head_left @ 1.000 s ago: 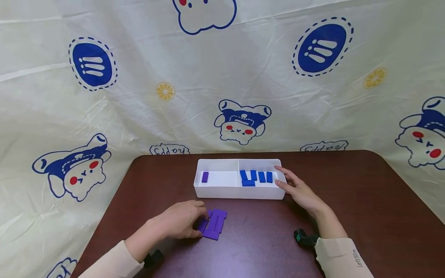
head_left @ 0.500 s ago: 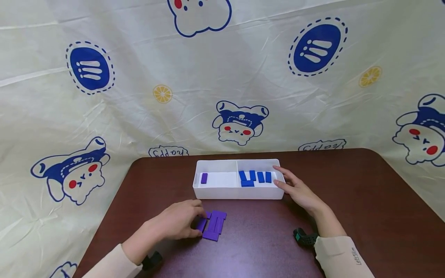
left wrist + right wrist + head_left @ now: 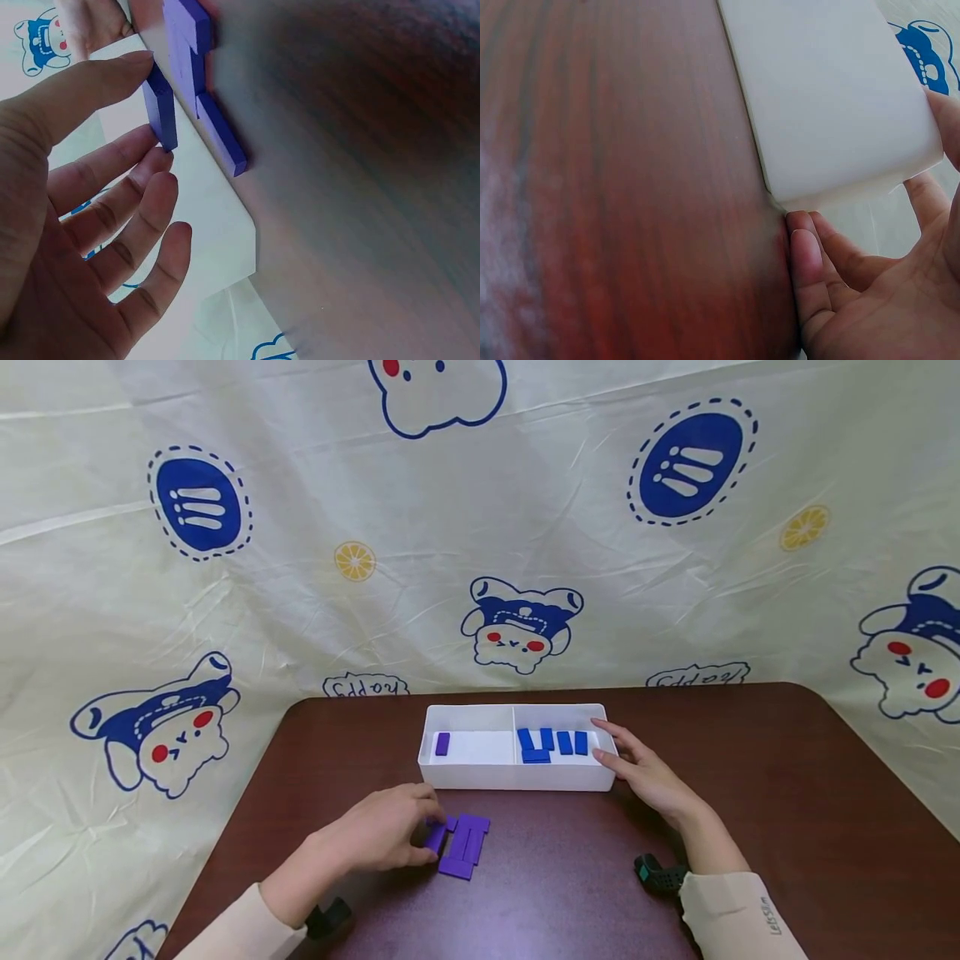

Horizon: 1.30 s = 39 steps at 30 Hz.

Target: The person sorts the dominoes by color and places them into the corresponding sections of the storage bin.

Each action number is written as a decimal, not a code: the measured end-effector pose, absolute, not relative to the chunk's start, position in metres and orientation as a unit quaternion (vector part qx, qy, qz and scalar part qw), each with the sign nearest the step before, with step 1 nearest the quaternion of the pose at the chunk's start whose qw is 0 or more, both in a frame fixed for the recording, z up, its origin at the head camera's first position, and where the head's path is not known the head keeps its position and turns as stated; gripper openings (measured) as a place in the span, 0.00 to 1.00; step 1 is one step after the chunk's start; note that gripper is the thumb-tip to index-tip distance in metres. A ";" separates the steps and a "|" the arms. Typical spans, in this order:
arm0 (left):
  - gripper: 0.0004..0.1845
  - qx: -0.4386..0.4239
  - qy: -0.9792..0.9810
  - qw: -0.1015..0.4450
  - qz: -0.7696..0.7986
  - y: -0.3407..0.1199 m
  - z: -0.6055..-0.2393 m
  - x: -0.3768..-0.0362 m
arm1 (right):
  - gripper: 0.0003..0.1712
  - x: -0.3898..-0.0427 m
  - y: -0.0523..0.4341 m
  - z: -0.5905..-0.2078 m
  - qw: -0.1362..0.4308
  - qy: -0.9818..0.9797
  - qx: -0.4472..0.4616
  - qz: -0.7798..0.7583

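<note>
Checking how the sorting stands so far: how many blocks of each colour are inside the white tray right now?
Blue blocks: 5, all in the right compartment
Purple block: 1, in the left compartment
Total: 6 blocks in the white tray
</note>
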<state>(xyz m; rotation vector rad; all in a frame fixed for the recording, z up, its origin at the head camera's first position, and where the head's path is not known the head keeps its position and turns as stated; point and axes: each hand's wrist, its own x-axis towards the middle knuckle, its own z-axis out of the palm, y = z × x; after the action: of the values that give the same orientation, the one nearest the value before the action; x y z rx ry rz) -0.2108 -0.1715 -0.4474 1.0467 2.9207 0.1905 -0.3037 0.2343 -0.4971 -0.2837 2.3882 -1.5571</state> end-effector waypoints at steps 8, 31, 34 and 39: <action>0.20 0.333 0.940 0.007 0.071 -0.171 -0.440 -0.212 | 0.40 -0.304 0.236 -0.500 0.136 0.828 -0.091 -0.536; 0.20 0.299 0.948 -0.016 0.103 -0.171 -0.417 -0.228 | 0.40 -0.305 0.237 -0.501 0.136 0.829 -0.091 -0.534; 0.21 0.290 0.950 -0.018 0.110 -0.171 -0.416 -0.231 | 0.40 -0.305 0.237 -0.500 0.136 0.828 -0.090 -0.536; 0.22 0.277 0.953 -0.031 0.117 -0.172 -0.414 -0.236 | 0.40 -0.305 0.237 -0.501 0.137 0.829 -0.090 -0.534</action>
<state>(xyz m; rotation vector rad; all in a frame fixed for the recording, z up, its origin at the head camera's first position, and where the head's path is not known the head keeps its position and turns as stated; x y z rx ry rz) -0.2363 -0.1716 -0.4139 0.8891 3.0556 0.3735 -0.3053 0.2369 -0.5006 -0.2599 2.4003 -1.5470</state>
